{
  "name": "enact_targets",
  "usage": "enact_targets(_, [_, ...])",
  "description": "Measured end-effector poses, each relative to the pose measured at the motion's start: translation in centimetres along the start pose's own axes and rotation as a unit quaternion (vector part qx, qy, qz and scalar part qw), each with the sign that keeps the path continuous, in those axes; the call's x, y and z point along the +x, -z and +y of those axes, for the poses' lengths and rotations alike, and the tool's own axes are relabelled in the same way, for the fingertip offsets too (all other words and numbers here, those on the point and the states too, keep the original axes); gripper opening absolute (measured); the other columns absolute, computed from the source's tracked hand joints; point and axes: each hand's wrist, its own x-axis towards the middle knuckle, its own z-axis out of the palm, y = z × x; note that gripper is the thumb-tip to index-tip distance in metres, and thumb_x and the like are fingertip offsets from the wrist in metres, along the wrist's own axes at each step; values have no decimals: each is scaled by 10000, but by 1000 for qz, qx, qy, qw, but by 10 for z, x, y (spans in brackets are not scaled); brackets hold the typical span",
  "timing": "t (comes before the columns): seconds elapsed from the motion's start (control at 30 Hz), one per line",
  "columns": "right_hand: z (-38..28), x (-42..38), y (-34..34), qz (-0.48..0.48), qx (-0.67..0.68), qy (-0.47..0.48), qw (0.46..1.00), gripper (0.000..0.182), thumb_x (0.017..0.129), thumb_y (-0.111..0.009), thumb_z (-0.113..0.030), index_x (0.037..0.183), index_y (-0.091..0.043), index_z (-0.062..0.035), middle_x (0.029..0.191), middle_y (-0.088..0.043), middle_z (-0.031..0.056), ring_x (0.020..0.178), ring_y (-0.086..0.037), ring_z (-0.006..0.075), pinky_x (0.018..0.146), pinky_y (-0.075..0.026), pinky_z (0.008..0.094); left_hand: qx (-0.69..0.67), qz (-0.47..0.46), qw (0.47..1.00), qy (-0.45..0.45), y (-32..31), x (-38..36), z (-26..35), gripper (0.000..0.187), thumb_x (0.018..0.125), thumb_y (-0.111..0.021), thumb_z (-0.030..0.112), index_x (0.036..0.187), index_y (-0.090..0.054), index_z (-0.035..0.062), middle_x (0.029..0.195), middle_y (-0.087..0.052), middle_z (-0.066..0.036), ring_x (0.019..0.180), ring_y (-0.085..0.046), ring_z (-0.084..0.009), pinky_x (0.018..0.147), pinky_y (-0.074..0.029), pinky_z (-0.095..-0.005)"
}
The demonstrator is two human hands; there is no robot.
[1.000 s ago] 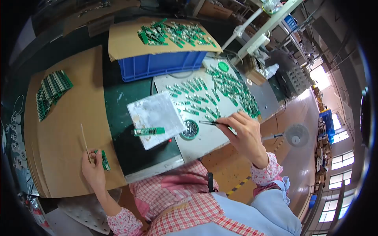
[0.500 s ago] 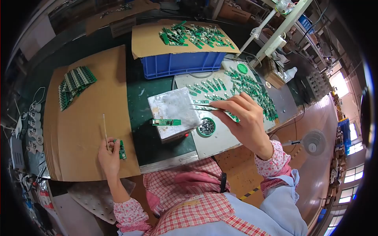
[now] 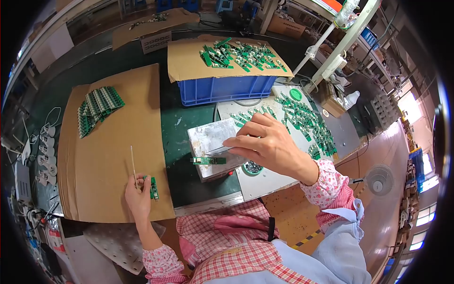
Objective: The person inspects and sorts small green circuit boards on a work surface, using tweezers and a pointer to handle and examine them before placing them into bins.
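Note:
My right hand pinches a pair of metal tweezers, their tips just above a green circuit board. That board lies across the front of a silvery, worn metal block, its pins jutting past the left edge. On the left, my left hand is closed around a thin pale stick that points upward. A second circuit board is right at its fingertips, over the brown cardboard. Partly behind my right hand stands a green round dish of small metal parts.
A fanned stack of circuit boards rests on the left cardboard. Behind the block, a blue crate carries cardboard with piled boards. Many more boards cover the pale sheet at right. A fan stands beyond the table.
My right hand has moved left and down, bringing the tweezers from beside the block to the board on it. My left hand keeps its hold. The whole view has shifted slightly.

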Motion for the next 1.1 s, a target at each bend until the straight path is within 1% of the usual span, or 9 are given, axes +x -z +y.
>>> enact_targets(0.3, [-6,-3,2,7,11,4,1000,195,748,-745,-171,940,-716,-155,750,-549,-23,714,-501,164,646,-412,313,-10,-3,1000,0,1,-1,2,172,869,-678,119,947,-588,-6,756,-566,-38,678,-530,-111,649,-451,-259])
enact_targets(0.5, [-9,-8,4,-2,-2,5,1000,157,780,-702,-178,935,-685,-157,780,-568,-15,745,-519,186,674,-417,315,-23,-5,1000,-5,0,-1,7,165,876,-671,102,958,-586,-13,765,-550,-33,682,-514,-97,643,-445,-245])
enact_targets(0.63, [-14,-11,19,30,-21,-53,998,186,772,-724,-151,945,-676,-104,777,-617,8,701,-533,195,643,-424,324,-23,-9,1000,0,2,-3,4,161,876,-670,96,959,-588,-15,760,-539,-28,685,-504,-93,648,-440,-238])
enact_targets(0.73, [-27,-31,30,82,45,-167,981,168,791,-719,-109,949,-671,-77,797,-661,30,655,-540,208,592,-434,297,-20,-4,1000,-3,0,-1,3,159,876,-670,97,956,-589,-14,759,-540,-27,688,-503,-95,654,-440,-238])
enact_targets(0.77, [-34,-42,29,86,112,-224,964,136,845,-686,-83,971,-662,-35,822,-685,45,632,-560,146,567,-445,264,-18,-2,1000,-3,0,-1,2,158,876,-669,98,955,-589,-14,759,-541,-27,689,-503,-96,657,-441,-238])
enact_targets(0.8, [-40,-54,29,60,200,-289,934,137,861,-674,-87,981,-658,-22,823,-684,42,649,-570,124,579,-452,254,-19,-3,1000,-2,1,-1,1,158,875,-670,98,954,-590,-13,759,-542,-28,690,-504,-96,658,-441,-239])
enact_targets(0.87, [-54,-75,27,8,366,-414,834,148,893,-650,-96,1002,-649,4,825,-681,37,682,-588,80,602,-468,232,-19,-11,1000,2,1,0,0,157,873,-671,98,951,-591,-12,758,-544,-28,691,-504,-97,661,-441,-241])
enact_targets(0.97, [-68,-92,5,14,502,-489,713,215,928,-620,-142,1038,-625,43,850,-658,38,760,-621,88,705,-491,229,-31,-15,999,0,1,1,-3,163,873,-673,107,951,-591,-10,758,-546,-30,694,-506,-100,663,-443,-247])
enact_targets(1.1, [-71,-87,-4,-1,544,-524,656,234,942,-603,-179,1035,-631,34,831,-639,27,791,-609,76,711,-457,221,-12,-15,1000,0,1,1,-1,174,878,-672,125,954,-591,-9,760,-546,-31,696,-507,-106,669,-445,-251])
